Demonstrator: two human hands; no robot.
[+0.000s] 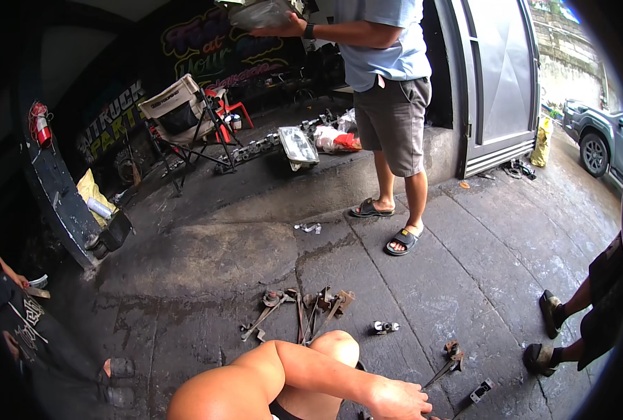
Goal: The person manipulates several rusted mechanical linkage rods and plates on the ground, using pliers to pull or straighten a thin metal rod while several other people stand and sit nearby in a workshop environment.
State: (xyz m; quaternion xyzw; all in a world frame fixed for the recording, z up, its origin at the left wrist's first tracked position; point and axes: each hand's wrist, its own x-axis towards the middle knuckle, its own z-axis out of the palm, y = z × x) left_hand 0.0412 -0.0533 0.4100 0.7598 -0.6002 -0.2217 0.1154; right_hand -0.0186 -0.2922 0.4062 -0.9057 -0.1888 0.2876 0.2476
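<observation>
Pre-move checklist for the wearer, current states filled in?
1. Wearer's hand in view: ok, low in frame.
2. Grip on anything: cannot tell; lower edge crops the view.
3. Second hand clearly visible: not ok.
4. Contact with brownish metal part: cannot tell; its rod runs toward the fingertips.
5. Small black-and-silver part clear of hand: ok.
6. Bystander's shoe off the parts: ok.

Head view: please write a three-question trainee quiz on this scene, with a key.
1. Multiple choice: which is nearest the wearer's outstretched hand? A) folding chair; B) metal part with a rod; C) parked vehicle.
2. True or false: the standing person in the light blue shirt wears closed boots.
3. Open: what hangs on the dark post at the left?

Key: 1. B. 2. False: open slide sandals. 3. A red fire extinguisher.
</observation>
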